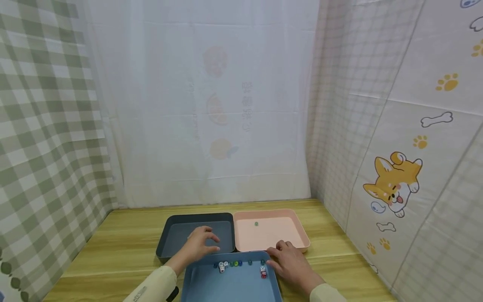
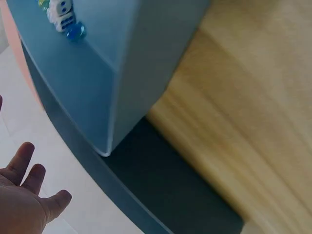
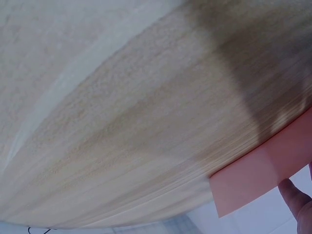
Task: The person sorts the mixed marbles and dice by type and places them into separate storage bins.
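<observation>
My left hand [image 1: 198,244] hovers over the dark tray [image 1: 177,235], fingers spread and loosely bent, with nothing between thumb and fingertips. My right hand [image 1: 290,262] is at the far right corner of the blue tray [image 1: 234,289], its fingers near the front edge of the pink tray [image 1: 271,235]. In the right wrist view a fingertip [image 3: 288,190] is right at the pink tray's rim. Along the blue tray's far side lie white dice [image 1: 222,267], a yellow-green bead [image 1: 236,263] and several blue and green beads. A red die [image 1: 263,275] sits by a white die [image 1: 263,269] near my right thumb.
One small green bead [image 1: 256,224] lies in the pink tray. The dark and pink trays stand side by side behind the blue one on a wood-patterned tabletop [image 1: 128,235]. A white curtain [image 1: 170,126] closes the back, with patterned cloths at both sides.
</observation>
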Demonstrator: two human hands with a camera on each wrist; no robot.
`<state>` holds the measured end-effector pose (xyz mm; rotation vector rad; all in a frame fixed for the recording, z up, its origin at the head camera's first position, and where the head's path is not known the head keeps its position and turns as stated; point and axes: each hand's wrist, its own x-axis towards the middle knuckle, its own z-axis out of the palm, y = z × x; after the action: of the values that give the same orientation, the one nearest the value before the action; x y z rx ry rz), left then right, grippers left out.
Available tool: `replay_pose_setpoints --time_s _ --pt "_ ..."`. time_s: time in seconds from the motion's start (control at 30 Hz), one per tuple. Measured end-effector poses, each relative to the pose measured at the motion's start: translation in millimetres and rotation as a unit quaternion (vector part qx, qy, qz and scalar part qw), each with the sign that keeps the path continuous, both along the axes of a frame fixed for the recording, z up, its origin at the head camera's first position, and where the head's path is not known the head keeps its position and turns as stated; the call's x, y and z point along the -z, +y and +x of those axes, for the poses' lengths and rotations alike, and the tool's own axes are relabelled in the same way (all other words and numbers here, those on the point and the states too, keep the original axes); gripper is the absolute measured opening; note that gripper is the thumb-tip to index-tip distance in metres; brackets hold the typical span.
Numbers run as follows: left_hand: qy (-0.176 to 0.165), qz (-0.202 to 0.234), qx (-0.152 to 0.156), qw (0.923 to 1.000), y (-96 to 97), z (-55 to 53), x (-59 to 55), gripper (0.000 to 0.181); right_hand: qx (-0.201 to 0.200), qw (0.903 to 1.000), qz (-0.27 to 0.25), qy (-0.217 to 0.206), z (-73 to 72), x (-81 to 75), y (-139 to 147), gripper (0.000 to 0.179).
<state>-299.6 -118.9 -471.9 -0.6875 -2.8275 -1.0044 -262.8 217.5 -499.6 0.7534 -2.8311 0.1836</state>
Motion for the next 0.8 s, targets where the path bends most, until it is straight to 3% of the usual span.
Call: replay_pose_setpoints --time_s 0.17,0.4,0.8 --pt "-0.003 -0.007 0.011 0.9999 -6.9 6.7 8.0 0.014 0.011 0.9997 0.002 -0.023 -0.6 -0.2 -0.9 0.036" --pt "0.018 -0.018 0.022 0.9994 -13.0 14.1 17.4 0.012 0.020 0.9994 0.000 -0.029 -0.7 -0.7 -0.9 0.036" --pt "0.025 -0.046 0.029 0.9982 -12.1 16.8 29.6 0.011 0.015 0.9997 0.002 -0.019 -0.9 1.5 -0.3 0.036"
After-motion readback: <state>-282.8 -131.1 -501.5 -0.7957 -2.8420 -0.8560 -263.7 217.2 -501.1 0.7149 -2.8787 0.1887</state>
